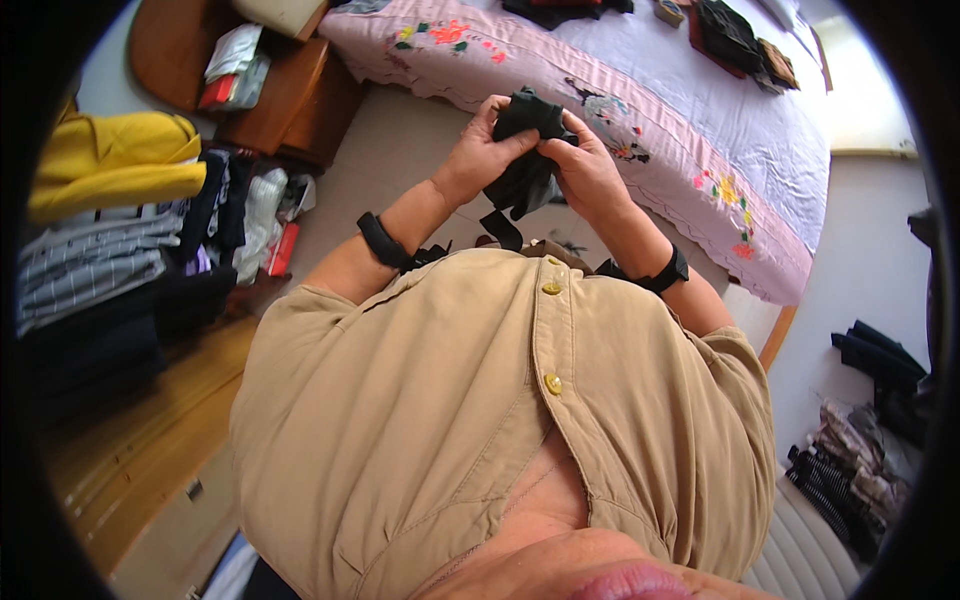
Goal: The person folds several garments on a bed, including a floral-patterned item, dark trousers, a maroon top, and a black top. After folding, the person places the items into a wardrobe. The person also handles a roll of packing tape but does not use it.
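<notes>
A dark, bunched cloth item point(531, 114) is held up between my two hands, in front of my chest and near the bed's edge. My left hand point(480, 150) grips its left side, thumb across the front. On its right side, my right hand point(589, 157) pinches the fabric, with the thumb close to the other thumb. Loose dark fabric hangs below the hands, and a black strap end point(502, 229) shows beneath it. Which kind of garment it is, I cannot tell. Both wrists wear black bands.
A bed with an embroidered pink cover point(675, 161) spans the upper right, dark folded clothes point(724, 34) on it. Left are a wooden cabinet point(300, 105) and piled clothes, including a yellow garment point(120, 154). More clothes point(855, 457) lie at the lower right on a ribbed pale surface.
</notes>
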Available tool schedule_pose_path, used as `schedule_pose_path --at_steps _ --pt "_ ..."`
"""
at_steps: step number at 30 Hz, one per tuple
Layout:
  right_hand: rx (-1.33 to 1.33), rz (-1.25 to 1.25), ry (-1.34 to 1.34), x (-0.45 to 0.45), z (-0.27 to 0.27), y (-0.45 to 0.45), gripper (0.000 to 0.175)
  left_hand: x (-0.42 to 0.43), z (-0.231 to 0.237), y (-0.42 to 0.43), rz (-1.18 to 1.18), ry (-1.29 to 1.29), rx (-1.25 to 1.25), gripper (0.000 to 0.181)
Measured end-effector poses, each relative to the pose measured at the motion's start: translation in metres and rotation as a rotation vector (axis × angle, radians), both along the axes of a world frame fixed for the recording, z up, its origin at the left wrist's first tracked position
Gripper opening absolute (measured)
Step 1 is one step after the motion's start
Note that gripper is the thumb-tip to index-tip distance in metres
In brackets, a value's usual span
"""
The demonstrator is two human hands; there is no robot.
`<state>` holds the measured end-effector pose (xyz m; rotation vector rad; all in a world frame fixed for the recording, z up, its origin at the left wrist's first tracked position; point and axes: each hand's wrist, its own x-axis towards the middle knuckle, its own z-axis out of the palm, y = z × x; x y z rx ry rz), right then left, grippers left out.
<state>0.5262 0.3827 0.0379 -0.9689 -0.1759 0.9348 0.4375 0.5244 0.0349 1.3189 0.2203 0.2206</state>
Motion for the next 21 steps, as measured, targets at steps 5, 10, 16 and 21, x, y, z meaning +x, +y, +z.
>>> schedule_pose_path --at_steps 5,10,16,21 --pt "-0.008 -0.088 -0.023 0.064 0.006 -0.013 0.048 0.071 -0.005 0.015 -0.144 -0.026 -0.21 0.023" --pt "-0.066 -0.258 -0.253 0.169 0.011 -0.069 0.041 0.145 0.003 0.087 0.021 -0.451 1.228 0.041" --pt "-0.295 -0.471 -0.439 0.333 0.0 -0.21 0.038 0.254 -0.009 0.137 0.259 0.035 -0.12 0.033" --pt "-0.509 -0.602 -0.442 0.437 -0.015 -0.338 0.038 0.321 -0.037 0.167 0.274 0.172 -0.024 0.032"
